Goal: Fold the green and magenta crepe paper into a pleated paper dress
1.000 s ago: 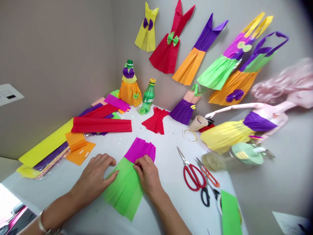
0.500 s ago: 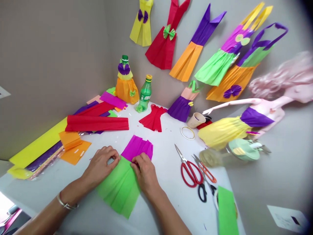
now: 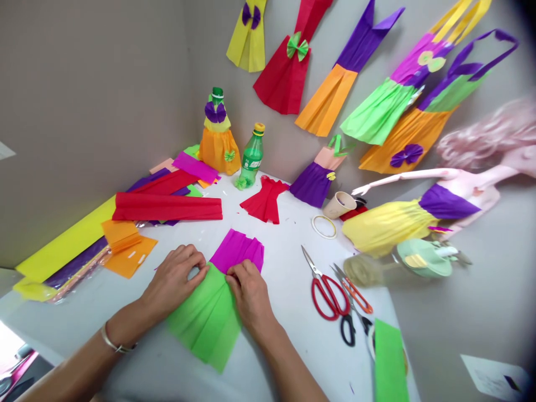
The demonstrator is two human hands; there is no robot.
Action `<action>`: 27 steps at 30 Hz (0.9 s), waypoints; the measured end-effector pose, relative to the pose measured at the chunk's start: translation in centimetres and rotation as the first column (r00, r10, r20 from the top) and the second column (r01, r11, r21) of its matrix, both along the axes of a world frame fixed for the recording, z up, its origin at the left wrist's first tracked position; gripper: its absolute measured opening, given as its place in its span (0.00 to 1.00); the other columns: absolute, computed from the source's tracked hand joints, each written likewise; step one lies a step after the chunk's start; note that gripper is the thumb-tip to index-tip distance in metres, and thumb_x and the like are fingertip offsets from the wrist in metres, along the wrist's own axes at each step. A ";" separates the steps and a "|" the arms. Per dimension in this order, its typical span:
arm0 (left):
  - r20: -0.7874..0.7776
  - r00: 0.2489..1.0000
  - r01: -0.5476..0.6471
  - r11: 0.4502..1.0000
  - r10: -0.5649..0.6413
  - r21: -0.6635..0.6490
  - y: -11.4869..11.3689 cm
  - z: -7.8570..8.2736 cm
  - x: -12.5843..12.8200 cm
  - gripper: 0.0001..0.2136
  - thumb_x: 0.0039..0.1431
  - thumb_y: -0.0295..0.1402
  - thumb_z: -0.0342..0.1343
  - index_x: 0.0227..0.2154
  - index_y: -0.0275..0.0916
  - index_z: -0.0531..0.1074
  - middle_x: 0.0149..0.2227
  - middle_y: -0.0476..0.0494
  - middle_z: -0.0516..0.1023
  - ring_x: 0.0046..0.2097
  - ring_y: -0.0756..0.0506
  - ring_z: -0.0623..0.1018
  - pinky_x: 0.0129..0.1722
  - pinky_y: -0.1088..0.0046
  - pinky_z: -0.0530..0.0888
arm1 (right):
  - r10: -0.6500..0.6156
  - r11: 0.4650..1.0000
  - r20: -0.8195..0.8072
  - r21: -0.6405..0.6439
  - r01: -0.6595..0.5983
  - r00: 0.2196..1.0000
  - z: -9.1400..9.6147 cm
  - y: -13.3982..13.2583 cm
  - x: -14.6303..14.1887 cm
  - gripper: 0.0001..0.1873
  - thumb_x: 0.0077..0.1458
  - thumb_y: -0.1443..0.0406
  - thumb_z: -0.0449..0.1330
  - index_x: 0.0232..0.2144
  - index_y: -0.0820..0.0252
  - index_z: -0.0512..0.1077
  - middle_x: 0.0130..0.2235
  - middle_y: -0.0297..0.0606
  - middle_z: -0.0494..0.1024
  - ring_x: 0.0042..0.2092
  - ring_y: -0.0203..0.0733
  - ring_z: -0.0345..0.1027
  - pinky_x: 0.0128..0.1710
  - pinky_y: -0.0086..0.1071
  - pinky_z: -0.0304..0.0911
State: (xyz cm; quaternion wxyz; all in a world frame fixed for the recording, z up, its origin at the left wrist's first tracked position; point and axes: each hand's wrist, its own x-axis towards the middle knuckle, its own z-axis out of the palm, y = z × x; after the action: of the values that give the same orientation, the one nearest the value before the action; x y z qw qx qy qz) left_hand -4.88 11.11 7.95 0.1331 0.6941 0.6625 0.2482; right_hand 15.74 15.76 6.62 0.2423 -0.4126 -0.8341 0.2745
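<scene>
A pleated green paper skirt [image 3: 209, 318] lies on the white table, its narrow top edge meeting a magenta paper piece [image 3: 237, 248]. My left hand [image 3: 178, 273] pinches the skirt's upper left corner between thumb and fingers. At the right end of the same seam, my right hand [image 3: 249, 287] is closed with its fingertips pressed on the paper. Whether the two papers are joined along the seam I cannot tell. Red-handled scissors [image 3: 329, 293] lie to the right of my right hand, beside black-handled scissors [image 3: 347, 329] and an orange cutter [image 3: 358, 296].
Folded red crepe paper [image 3: 167, 206] and orange sheets [image 3: 129, 251] lie at left. Behind stand a green bottle [image 3: 252, 153] and a bottle in an orange paper dress [image 3: 220, 148]. A tape roll [image 3: 324, 226], paper cup [image 3: 340, 205] and doll [image 3: 452, 195] are at right.
The view has shifted slightly, so the wall dresses appear higher and farther right. Both hands keep their hold at the seam with hardly any movement.
</scene>
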 end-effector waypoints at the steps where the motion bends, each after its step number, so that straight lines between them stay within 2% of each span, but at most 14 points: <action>1: -0.007 1.000 0.006 1.000 -0.006 0.012 0.0 0.0 0.0 0.10 0.67 0.38 0.48 0.30 0.42 0.68 0.34 0.48 0.70 0.40 0.42 0.70 0.41 0.63 0.65 | -0.002 1.000 0.002 -0.002 0.002 1.000 0.0 0.0 0.0 0.05 0.61 0.72 0.61 0.36 0.57 0.73 0.36 0.37 0.73 0.39 0.43 0.68 0.40 0.33 0.64; 14: -0.110 0.992 0.079 0.989 -0.066 0.123 0.0 -0.5 -0.2 0.08 0.69 0.34 0.49 0.32 0.42 0.68 0.34 0.47 0.70 0.39 0.41 0.69 0.41 0.63 0.65 | -0.002 1.000 0.037 0.007 0.002 0.999 0.1 0.0 0.0 0.06 0.60 0.72 0.63 0.37 0.57 0.73 0.37 0.37 0.73 0.40 0.44 0.69 0.40 0.34 0.65; 21: -0.161 0.987 0.045 0.974 -0.009 0.223 -2.0 1.0 0.5 0.03 0.67 0.32 0.51 0.39 0.39 0.67 0.39 0.42 0.70 0.43 0.38 0.70 0.44 0.58 0.65 | 0.006 1.000 0.049 0.000 -0.006 0.999 0.4 -0.1 0.0 0.07 0.59 0.72 0.64 0.38 0.58 0.72 0.37 0.37 0.73 0.40 0.44 0.69 0.39 0.34 0.66; 24: -0.169 0.981 0.131 0.968 -0.096 0.212 -2.9 1.7 2.0 0.01 0.67 0.30 0.52 0.38 0.40 0.67 0.38 0.43 0.70 0.41 0.39 0.70 0.43 0.59 0.64 | 0.006 1.000 0.055 -0.005 -0.005 0.998 0.4 -0.1 0.0 0.06 0.59 0.72 0.64 0.38 0.58 0.73 0.37 0.37 0.73 0.40 0.44 0.69 0.39 0.34 0.65; 27: -0.186 0.964 0.223 0.957 -0.188 0.188 -2.9 1.6 3.5 0.04 0.67 0.28 0.50 0.37 0.40 0.68 0.37 0.44 0.72 0.40 0.40 0.69 0.42 0.60 0.63 | 0.007 1.000 0.046 -0.003 -0.007 0.999 0.3 -0.1 0.0 0.06 0.59 0.73 0.63 0.38 0.58 0.73 0.37 0.37 0.73 0.40 0.44 0.69 0.40 0.34 0.65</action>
State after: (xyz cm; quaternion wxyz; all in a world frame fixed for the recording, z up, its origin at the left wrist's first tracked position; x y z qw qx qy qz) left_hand -1.43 8.23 9.59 0.0295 0.7877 0.5657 0.2419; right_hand 15.75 15.62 6.94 0.2213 -0.4163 -0.8405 0.2669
